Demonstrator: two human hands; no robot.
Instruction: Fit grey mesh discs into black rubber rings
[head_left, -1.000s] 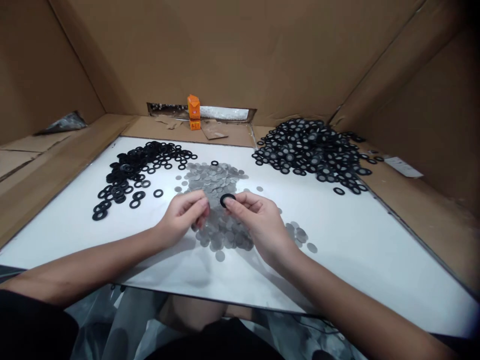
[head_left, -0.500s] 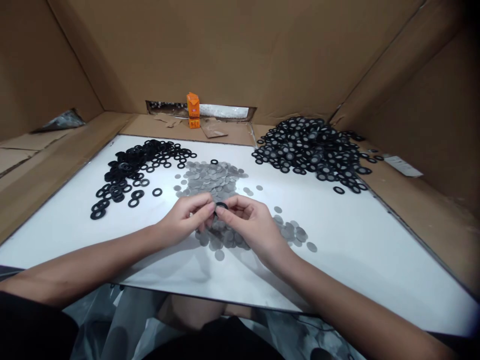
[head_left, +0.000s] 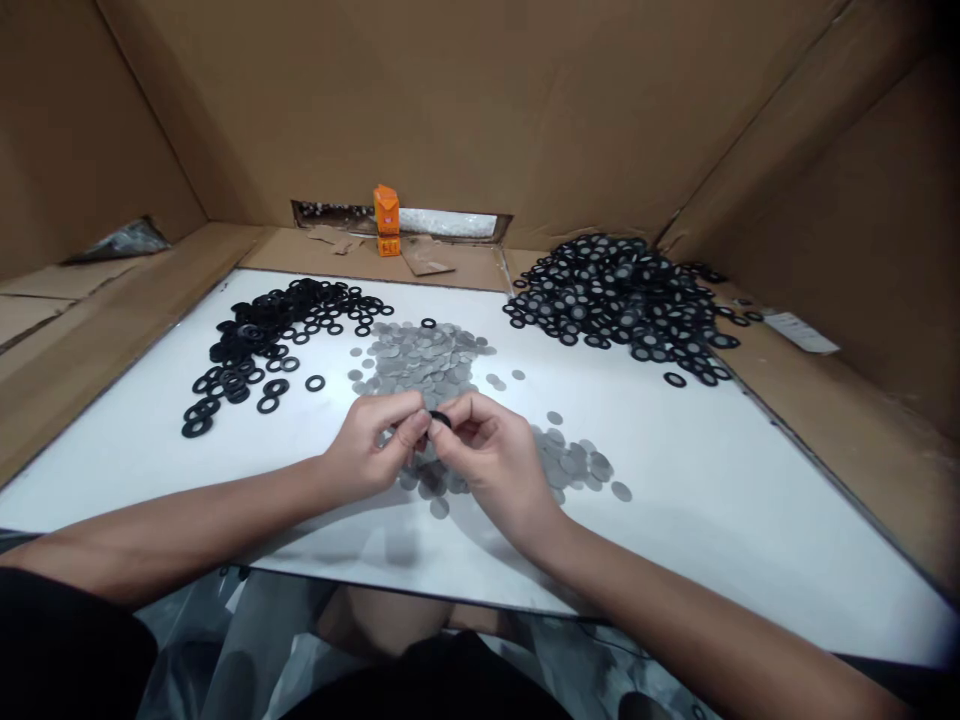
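Left hand [head_left: 382,440] and right hand [head_left: 499,455]: fingers pinched one black ring [head_left: 440,418] over grey discs [head_left: 427,360].

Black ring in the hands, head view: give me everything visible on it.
The small, round black ring has a matte, rubber- or plastic-like look. Only its upper arc shows; fingers cover the rest, so whether its centre is open or filled can't be told. The right hand pinches it over the loose pile of flat grey discs. The left hand's fingertips are right at its left side; contact there is unclear. Exact tilt can't be read.
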